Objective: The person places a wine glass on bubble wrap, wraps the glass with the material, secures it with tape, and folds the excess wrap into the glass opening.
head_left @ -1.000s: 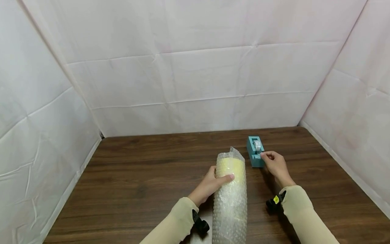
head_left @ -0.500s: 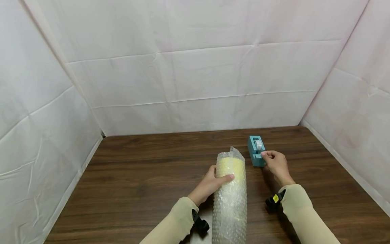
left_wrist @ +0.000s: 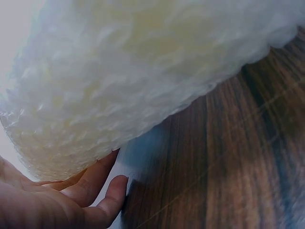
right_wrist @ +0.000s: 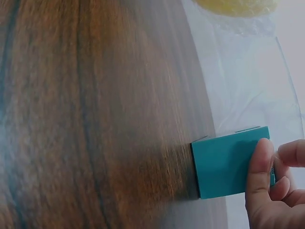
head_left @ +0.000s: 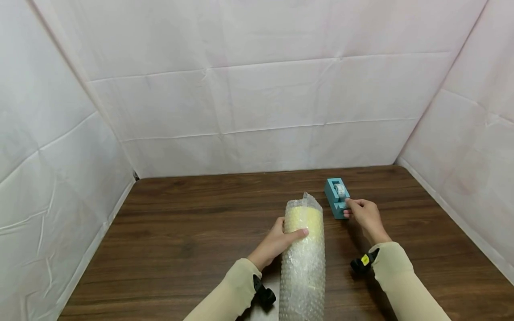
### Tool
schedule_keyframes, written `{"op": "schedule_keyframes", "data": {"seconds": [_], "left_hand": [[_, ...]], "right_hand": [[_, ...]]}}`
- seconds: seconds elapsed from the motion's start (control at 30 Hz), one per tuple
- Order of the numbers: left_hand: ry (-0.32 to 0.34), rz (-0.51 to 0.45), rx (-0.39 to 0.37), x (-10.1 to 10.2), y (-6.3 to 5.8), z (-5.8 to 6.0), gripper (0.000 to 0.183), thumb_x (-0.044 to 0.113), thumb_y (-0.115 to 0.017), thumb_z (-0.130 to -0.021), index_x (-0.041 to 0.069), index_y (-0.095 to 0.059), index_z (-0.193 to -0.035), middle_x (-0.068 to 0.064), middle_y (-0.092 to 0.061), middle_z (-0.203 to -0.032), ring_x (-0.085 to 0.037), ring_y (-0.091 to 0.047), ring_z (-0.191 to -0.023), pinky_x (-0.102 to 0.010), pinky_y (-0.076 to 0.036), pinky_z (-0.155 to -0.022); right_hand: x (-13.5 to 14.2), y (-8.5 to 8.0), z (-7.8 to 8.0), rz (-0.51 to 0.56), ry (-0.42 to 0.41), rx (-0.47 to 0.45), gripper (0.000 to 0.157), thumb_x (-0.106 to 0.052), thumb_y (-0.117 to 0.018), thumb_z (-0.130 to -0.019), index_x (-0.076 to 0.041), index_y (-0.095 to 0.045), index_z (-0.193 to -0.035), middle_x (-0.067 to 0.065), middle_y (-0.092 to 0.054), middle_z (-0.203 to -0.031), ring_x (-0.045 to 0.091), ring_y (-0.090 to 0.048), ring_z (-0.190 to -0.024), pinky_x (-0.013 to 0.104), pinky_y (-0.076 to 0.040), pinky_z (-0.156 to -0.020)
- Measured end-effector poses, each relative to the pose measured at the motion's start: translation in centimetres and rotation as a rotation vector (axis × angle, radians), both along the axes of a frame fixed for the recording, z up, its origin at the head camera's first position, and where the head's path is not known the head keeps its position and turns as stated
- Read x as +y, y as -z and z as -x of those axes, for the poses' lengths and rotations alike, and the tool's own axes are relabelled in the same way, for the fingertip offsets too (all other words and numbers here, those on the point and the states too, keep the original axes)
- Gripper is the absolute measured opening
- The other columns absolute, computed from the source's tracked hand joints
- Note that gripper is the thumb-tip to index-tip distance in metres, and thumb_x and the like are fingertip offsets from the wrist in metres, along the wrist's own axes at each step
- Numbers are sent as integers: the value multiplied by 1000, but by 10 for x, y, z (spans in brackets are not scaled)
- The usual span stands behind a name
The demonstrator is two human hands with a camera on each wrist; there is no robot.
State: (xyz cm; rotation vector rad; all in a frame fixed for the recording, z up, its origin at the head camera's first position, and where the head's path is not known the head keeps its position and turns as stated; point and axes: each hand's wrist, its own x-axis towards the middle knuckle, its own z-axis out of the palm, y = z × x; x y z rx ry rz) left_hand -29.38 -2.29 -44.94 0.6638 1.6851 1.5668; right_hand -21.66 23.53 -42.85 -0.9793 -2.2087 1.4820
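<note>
A tall cylinder in bubble wrap (head_left: 303,267), pale yellow near its top end, leans up from the lower middle of the head view. My left hand (head_left: 276,243) grips its upper part, the thumb across the front and the other fingers hidden behind it. Just to the right stands a teal tape dispenser (head_left: 331,198) with a roll of clear tape (head_left: 340,191) in it. At its near end my right hand (head_left: 366,217) pinches at the cutter with thumb and forefinger. In the right wrist view these fingers overlap the dispenser's teal face; the tape end between them is hidden.
The dark wooden table (head_left: 192,223) runs back to white cloth walls (head_left: 261,102) on three sides. Beside the cylinder, near my left wrist, lies a flat white piece (head_left: 267,314). Black cameras are strapped to both wrists.
My right hand's lower fingers have come against the near end of the dispenser, which has shifted very slightly. The left hand and the wrapped cylinder have stayed still.
</note>
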Motion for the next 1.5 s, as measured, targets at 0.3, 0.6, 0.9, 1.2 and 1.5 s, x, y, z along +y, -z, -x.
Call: {"op": "schedule_keyframes", "data": {"seconds": [0.3, 0.6, 0.9, 1.2, 1.5], "left_hand": [[-3, 17, 1, 1, 1, -1, 79, 52, -67, -74, 13, -31, -132, -9, -47, -115, -22, -55, -91, -38, -46, -75], [-1, 11, -8, 0, 1, 0, 80, 52, -67, -74, 14, -30, -133, -9, -48, -114, -22, -56, -89, -38, -46, -73], [8, 13, -12, -1, 1, 0, 80, 52, -67, -75, 13, -29, -134, -10, -48, -116, -22, -56, -90, -39, -46, -74], [9, 13, -9, -5, 0, 2, 80, 53, -66, -75, 14, -28, -135, -10, -47, -117, -22, -55, -91, -39, -46, -74], [11, 14, -11, -6, 1, 4, 82, 54, -66, -75, 14, -28, -136, -10, -47, -117, -22, -56, -91, -39, -46, -74]], "right_hand": [[2, -3, -4, 192, -46, 86, 37, -21, -36, -93, 10, -44, -111, 10, -51, -95, 2, -60, -70, 22, -50, -74], [-1, 1, -8, 247, -49, 130, 22, -16, -36, -92, 5, -40, -88, 15, -43, -96, 3, -62, -78, 23, -49, -80], [-1, 13, -15, 292, -59, 142, 23, -18, -41, -94, 6, -42, -95, 14, -39, -106, 6, -60, -82, 27, -48, -82], [-2, 13, -22, 17, -88, 18, 54, -39, -55, -88, 9, -52, -112, 19, -47, -120, 10, -57, -95, 29, -48, -85], [-6, 11, -22, -252, -50, -108, 54, -50, -53, -86, 0, -60, -103, 13, -54, -102, 22, -47, -83, 28, -41, -63]]}}
